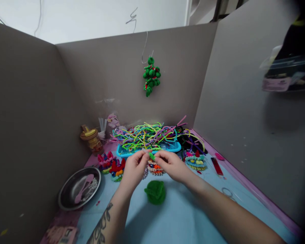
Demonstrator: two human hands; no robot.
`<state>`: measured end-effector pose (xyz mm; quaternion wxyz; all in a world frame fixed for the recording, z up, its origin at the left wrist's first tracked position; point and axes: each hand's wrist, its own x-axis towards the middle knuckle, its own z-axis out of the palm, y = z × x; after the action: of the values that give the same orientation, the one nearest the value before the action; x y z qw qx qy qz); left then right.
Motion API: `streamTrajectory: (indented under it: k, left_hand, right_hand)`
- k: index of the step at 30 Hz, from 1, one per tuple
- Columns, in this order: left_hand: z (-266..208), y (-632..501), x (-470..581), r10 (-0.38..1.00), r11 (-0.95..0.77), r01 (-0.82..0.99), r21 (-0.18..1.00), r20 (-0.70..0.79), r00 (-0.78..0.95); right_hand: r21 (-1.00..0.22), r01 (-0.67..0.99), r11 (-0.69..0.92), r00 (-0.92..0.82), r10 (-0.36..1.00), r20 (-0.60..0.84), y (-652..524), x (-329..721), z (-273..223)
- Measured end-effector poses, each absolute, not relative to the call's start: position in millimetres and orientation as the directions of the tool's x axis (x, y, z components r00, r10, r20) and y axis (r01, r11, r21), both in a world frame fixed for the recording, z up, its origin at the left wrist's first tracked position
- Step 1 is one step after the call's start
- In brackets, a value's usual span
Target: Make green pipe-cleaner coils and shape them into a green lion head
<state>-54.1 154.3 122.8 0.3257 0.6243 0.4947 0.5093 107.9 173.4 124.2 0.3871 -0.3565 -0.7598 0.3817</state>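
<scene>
My left hand [136, 167] and my right hand [171, 165] meet above the middle of the table, both with fingers pinched. Between their fingertips is a short, bright green coiled pipe cleaner [151, 156]. A pale tip of something thin shows at my left fingertips; I cannot make out what it is. Below the hands, a dark green fuzzy ball-shaped piece [155, 192] sits on the light blue cloth [173, 220]. Just behind the hands lies an orange and cream fuzzy piece [156, 168], partly covered by them.
A blue tray [174, 147] heaped with colourful pipe cleaners [144, 134] stands at the back. Fuzzy coiled pieces [117, 169] lie left, another [195, 161] right. A metal bowl [96, 189] holds a pink scoop [84, 188] and white beads. Grey panels [132, 84] enclose the table; a green ornament [151, 76] hangs behind.
</scene>
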Motion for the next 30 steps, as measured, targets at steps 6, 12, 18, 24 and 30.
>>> streamTrajectory:
  k: [6, 12, 18, 24, 30]
  left_hand:
    - [125.9, 153.0, -54.2, 0.966, -0.232, 0.319, 0.919, 0.256, -0.037]
    - [115.0, 154.5, -46.3, 0.966, -0.194, 0.224, 0.955, 0.226, -0.127]
    - [88.4, 166.4, -34.9, 0.964, -0.166, -0.073, 0.983, 0.145, -0.225]
    - [87.2, 175.0, -47.5, 0.961, -0.067, -0.326, 0.943, -0.027, -0.275]
    - [87.3, 178.9, -60.4, 0.951, -0.126, -0.222, 0.967, 0.054, -0.305]
  right_hand:
    - [-0.784, 0.357, 0.507, -0.366, 0.848, 0.382, 173.8, 107.1, 122.1]
    - [-0.543, 0.558, 0.627, -0.331, 0.769, 0.547, 169.4, 105.2, 111.7]
    - [-0.354, 0.744, 0.566, -0.37, 0.791, 0.487, 169.9, 101.6, 104.3]
    - [-0.585, 0.623, 0.52, -0.38, 0.854, 0.355, 179.2, 103.0, 103.3]
    - [-0.694, 0.503, 0.515, -0.396, 0.851, 0.344, 186.8, 101.6, 97.3]
